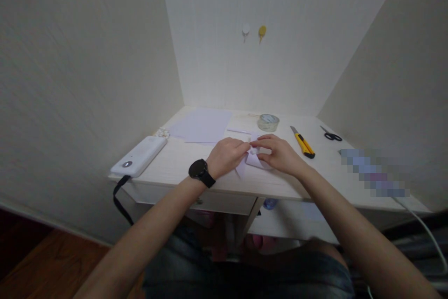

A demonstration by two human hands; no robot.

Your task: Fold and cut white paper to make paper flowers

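Pale wooden tabletop [182, 163] set in a white-walled alcove. Loose lilac paper sheets [205, 125] lie flat at the rear left. A white oblong device [140, 155] with a black strap rests on the left edge, the strap hanging over the side. Left hand [227, 154], with a black wristwatch [199, 170] on its wrist, and right hand [280, 153] meet at the tabletop's middle front. Between them, lying on the surface, is 1 folded paper piece [252, 159], pale lilac. The left grip is closed, fingertips pinching the piece's left part; the right grip is closed on its upper right edge, palm over the paper. A yellow utility knife [303, 142] lies just right of the right hand. A clear tape roll [268, 122] sits behind the hands. Black scissors [332, 135] lie at the far right rear. 2 small wall hooks, 1 white [245, 30] and 1 yellow [262, 31], are fixed to the back wall.
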